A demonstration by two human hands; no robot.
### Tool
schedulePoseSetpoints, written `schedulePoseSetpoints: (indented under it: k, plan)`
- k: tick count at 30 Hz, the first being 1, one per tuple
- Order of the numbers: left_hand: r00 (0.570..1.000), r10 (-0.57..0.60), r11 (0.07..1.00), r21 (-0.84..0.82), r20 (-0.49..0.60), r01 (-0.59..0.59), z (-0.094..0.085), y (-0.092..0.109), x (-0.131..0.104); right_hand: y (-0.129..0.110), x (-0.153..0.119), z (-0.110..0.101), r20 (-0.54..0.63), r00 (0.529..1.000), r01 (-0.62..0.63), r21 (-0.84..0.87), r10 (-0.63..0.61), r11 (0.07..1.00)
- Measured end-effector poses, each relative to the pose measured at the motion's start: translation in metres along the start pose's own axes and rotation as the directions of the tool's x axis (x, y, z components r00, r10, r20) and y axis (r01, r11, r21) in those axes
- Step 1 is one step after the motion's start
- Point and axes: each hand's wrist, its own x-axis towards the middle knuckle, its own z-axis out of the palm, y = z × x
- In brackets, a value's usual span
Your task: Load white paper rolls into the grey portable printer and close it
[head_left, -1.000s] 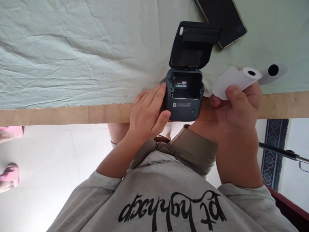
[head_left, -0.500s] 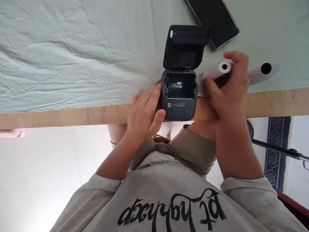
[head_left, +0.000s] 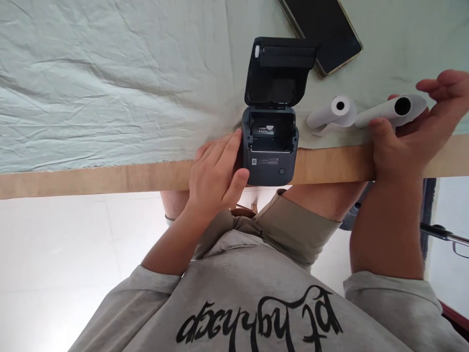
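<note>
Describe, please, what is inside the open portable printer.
Inside the portable printer, a small printed label shows in the dark compartment. Parts beneath the front casing are covered and cannot be seen.

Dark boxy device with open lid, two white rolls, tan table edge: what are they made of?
Dark grey boxy device: probably matte plastic; dull, rounded shell.
White small-cored roll and white wide-cored roll: likely smooth paper; thin, curling loose edges.
Tan table edge: looks like wood, faint grain; finish unclear.
</note>
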Motion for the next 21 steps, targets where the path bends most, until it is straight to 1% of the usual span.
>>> schedulePoseSetpoints:
  k: [2, 5, 8, 10, 12, 15, 19, 21]
  plan:
    - [1.0, 0.001, 1.0, 0.011, -0.011, -0.001, 0.0, 0.0, 0.0, -0.011, -0.001, 0.001, 0.031, 0.998, -0.057, -0.045, 0.058, 0.997]
    - [1.0, -0.013, 1.0, 0.025, -0.011, 0.013, 0.001, 0.001, 0.001, -0.023, -0.001, 0.001, 0.014, 0.988, -0.148, -0.144, 0.152, 0.978]
    - [1.0, -0.023, 0.999, 0.038, -0.005, 0.023, 0.0, 0.002, 0.001, -0.025, 0.0, 0.002, -0.029, 0.986, -0.164, -0.196, 0.162, 0.967]
    - [1.0, -0.023, 0.999, 0.049, -0.002, 0.023, 0.001, 0.002, 0.001, -0.024, 0.0, 0.004, -0.036, 0.986, -0.166, -0.226, 0.162, 0.96]
    - [1.0, -0.024, 0.998, 0.054, 0.001, 0.024, 0.001, 0.002, 0.0, -0.023, 0.001, 0.006, -0.065, 0.98, -0.197, -0.243, 0.186, 0.95]
    - [1.0, -0.029, 0.998, 0.052, 0.006, 0.029, 0.001, 0.001, 0.0, -0.026, 0.003, 0.008, -0.101, 0.967, -0.25, -0.198, 0.234, 0.948]
    - [0.999, -0.037, 0.998, 0.045, 0.008, 0.037, 0.001, 0.002, 0.0, -0.03, 0.005, 0.009, -0.081, 0.962, -0.267, -0.052, 0.263, 0.962]
    - [1.0, -0.03, 0.999, 0.031, 0.006, 0.03, 0.0, 0.002, 0.0, -0.029, 0.005, 0.01, -0.079, 0.959, -0.275, -0.017, 0.273, 0.961]
